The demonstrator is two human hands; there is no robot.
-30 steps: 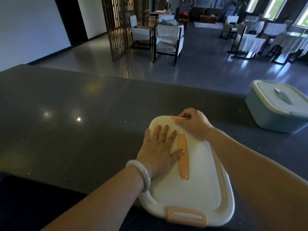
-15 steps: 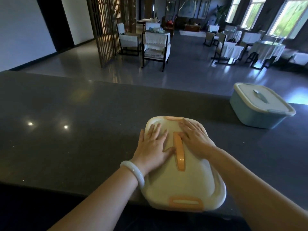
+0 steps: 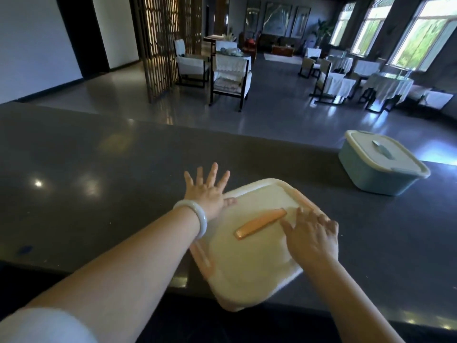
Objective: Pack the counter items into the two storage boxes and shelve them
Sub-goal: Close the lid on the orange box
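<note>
A cream storage box (image 3: pixel 249 258) with an orange handle and orange side clips lies lidded on the dark counter (image 3: pixel 99 174), turned at an angle, its near corner over the counter's front edge. My right hand (image 3: pixel 312 237) rests flat on the lid's right side, fingers spread beside the handle. My left hand (image 3: pixel 207 191) is spread open at the box's far left corner, thumb touching the lid, fingers out over the counter. A pale blue storage box (image 3: pixel 378 169), also lidded, stands at the counter's far right.
The counter's far edge drops to a dining room floor with chairs (image 3: pixel 231 78) and tables with white cloths (image 3: pixel 385 87). A wooden lattice screen (image 3: pixel 160 43) stands at the back left.
The cream box has turned so its handle now lies diagonally. My left hand slid off the lid to its far left corner with fingers spread; my right hand moved to the lid's right side.
</note>
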